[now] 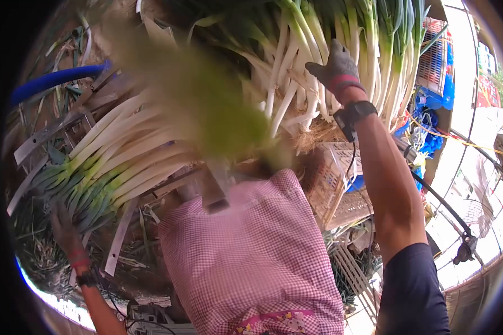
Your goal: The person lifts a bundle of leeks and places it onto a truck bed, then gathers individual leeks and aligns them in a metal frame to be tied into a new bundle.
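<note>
White-and-green leeks are recorded in two lots: an upper bundle (296, 67), stacked above the pink checked garment (251, 257) that fills the lower middle of the view, and a second bundle (128, 162) laid up and to the left of that garment, green tops pointing away from it. The right hand (338, 70), gloved in grey with a red cuff, is seen above and to the right of the garment, laid against the white shanks of the upper bundle; its back is turned to the camera, the fingers appear loosely extended rather than clenched, and whether any stalk is pinched under the palm cannot be told. The left hand (67, 229), also gloved, is found well to the left of the garment, at the green tops of the second bundle; its grip is too dim to be read (contact itself is not certain). A blurred green mass (218, 106) is noted directly above the garment, a pale plastic crate (335, 178) just to its right. Judgement: the step in hand is taken to be the steadying or sorting of the stacked leeks, with nothing lifted clear. Any pull on the upper bundle would call for the right fingers to be closed round a few shanks only, and for the stack to be braced so that neighbouring stalks are not dragged down.
</note>
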Motion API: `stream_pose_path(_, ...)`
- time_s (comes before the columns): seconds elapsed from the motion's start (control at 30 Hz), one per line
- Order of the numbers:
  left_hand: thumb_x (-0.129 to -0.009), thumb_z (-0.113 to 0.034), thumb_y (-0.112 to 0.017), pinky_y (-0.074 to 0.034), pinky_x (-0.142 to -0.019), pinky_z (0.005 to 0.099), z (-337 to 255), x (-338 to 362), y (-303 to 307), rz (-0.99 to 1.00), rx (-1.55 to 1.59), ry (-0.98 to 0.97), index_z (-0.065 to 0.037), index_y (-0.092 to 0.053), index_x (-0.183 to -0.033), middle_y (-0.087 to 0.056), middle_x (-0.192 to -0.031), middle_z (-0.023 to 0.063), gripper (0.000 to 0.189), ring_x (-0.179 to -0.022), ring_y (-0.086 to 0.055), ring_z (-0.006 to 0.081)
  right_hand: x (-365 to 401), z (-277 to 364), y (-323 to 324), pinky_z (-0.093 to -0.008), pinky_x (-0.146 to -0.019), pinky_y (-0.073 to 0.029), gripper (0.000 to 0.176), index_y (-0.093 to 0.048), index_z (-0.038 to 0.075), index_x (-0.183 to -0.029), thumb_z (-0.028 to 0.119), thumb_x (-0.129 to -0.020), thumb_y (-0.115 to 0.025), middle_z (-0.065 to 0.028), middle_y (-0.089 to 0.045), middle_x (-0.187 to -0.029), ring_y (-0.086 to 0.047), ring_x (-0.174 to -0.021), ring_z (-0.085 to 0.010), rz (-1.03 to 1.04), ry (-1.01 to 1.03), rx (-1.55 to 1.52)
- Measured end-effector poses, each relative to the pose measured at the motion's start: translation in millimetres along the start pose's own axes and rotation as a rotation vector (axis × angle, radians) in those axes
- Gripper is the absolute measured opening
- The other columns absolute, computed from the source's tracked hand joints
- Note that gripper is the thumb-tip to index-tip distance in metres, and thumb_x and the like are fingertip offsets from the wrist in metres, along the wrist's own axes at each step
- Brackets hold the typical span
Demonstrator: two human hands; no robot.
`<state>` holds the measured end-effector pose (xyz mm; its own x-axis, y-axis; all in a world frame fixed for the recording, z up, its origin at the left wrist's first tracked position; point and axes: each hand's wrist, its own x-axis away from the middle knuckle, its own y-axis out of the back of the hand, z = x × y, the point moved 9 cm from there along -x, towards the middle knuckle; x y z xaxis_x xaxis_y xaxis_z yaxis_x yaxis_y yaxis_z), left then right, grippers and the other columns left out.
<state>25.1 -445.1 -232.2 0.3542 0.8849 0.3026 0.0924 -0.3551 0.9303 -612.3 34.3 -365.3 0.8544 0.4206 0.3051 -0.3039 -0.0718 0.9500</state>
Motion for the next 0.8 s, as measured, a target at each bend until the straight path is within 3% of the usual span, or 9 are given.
stream_pose_path(0.13,-0.108,-0.032,-0.049,-0.043,-0.109,0.0394,68.5,107.0,34.0,0.037,-0.162,0.104,-0.004,-0.06,-0.14,-0.059,-0.142,0.0174,0.044,-0.13,-0.057,0.0311,3.6,23.5,-19.2,-0.0458,-0.104,-0.049,0.089,-0.053,0.003,-0.141,0.047,-0.071,-0.085,-0.0248,-0.062,-0.13,-0.06,-0.123,-0.0401,-0.073,-0.045,0.297)
stream_pose_path(0.2,-0.107,-0.032,-0.05,-0.047,-0.104,0.0398,81.7,169.0,37.3,0.066,-0.478,0.093,-0.002,-0.061,-0.137,-0.063,-0.136,0.0171,0.044,-0.122,-0.062,0.031,-3.3,8.5,-30.5,-0.0457,-0.1,-0.052,0.085,-0.056,0.004,-0.136,0.046,-0.069,-0.086,-0.0224,-0.064,-0.126,-0.063,-0.117,-0.0388,-0.002,-0.128,0.167)
stream_pose_path(0.3,-0.103,-0.04,-0.058,-0.052,-0.092,0.0373,27.0,242.2,17.7,0.073,0.111,0.434,0.002,-0.064,-0.13,-0.071,-0.12,0.0157,0.05,-0.106,-0.067,0.0268,-3.1,-5.0,-23.8,-0.0445,-0.091,-0.055,0.066,-0.062,0.003,-0.122,0.035,-0.068,-0.083,-0.0205,-0.07,-0.113,-0.069,-0.104,-0.0381,0.07,-0.152,-0.035)
stream_pose_path(0.37,-0.099,-0.044,-0.064,-0.052,-0.088,0.0342,10.9,282.0,3.9,0.064,0.022,0.498,0.002,-0.069,-0.123,-0.073,-0.112,0.014,0.051,-0.1,-0.067,0.0232,5.6,-9.7,-14.6,-0.0438,-0.089,-0.056,0.056,-0.064,0.002,-0.118,0.028,-0.071,-0.079,-0.0224,-0.071,-0.11,-0.07,-0.1,-0.0385,0.228,-0.14,-0.162)
stream_pose_path(0.43,-0.097,-0.041,-0.069,-0.052,-0.089,0.0336,-17.5,312.4,-22.0,0.184,0.024,0.48,0.003,-0.071,-0.117,-0.073,-0.11,0.0125,0.048,-0.098,-0.067,0.0207,23.7,-12.0,9.1,-0.0372,-0.074,-0.059,0.051,-0.063,-0.006,-0.111,0.018,-0.069,-0.081,-0.0189,-0.072,-0.092,-0.072,-0.085,-0.0287,0.328,-0.154,-0.71)
stream_pose_path(0.53,-0.096,-0.026,-0.072,-0.053,-0.087,0.032,-149.7,319.9,-66.4,0.354,0.408,0.53,0.005,-0.072,-0.115,-0.073,-0.103,0.0094,0.036,-0.094,-0.066,0.018,51.4,-12.6,37.4,-0.0318,-0.057,-0.058,0.044,-0.06,-0.012,-0.11,0.005,-0.074,-0.079,-0.0167,-0.07,-0.084,-0.069,-0.068,-0.0209,0.534,-0.312,-1.087)
stream_pose_path(0.63,-0.097,-0.016,-0.07,-0.053,-0.085,0.0279,-276.2,293.5,-118.7,0.479,0.823,0.482,0.003,-0.073,-0.112,-0.073,-0.098,0.0063,0.024,-0.091,-0.066,0.0147,75.7,6.1,69.0,-0.0329,-0.065,-0.059,0.049,-0.06,-0.011,-0.112,0.013,-0.076,-0.082,-0.0149,-0.071,-0.084,-0.07,-0.069,-0.0216,0.496,-0.181,-0.853)
stream_pose_path(0.73,-0.101,-0.021,-0.066,-0.054,-0.088,0.0281,-389.7,253.8,-169.8,0.664,1.047,0.174,0.001,-0.069,-0.122,-0.073,-0.107,0.0105,0.031,-0.097,-0.069,0.0155,121.4,28.9,88.5,-0.0337,-0.066,-0.058,0.053,-0.055,-0.011,-0.117,0.014,-0.078,-0.081,-0.0162,-0.07,-0.088,-0.07,-0.075,-0.0193,0.463,-0.16,-0.762)
stream_pose_path(0.8,-0.099,-0.027,-0.069,-0.053,-0.091,0.0279,-451.9,242.6,-215.5,0.876,1.23,0.228,0.0,-0.067,-0.124,-0.071,-0.109,0.0087,0.037,-0.101,-0.068,0.0159,146.4,36.9,92.4,-0.0342,-0.066,-0.057,0.05,-0.054,-0.009,-0.118,0.014,-0.08,-0.078,-0.0149,-0.069,-0.088,-0.07,-0.077,-0.0207,0.391,-0.1,-0.65)
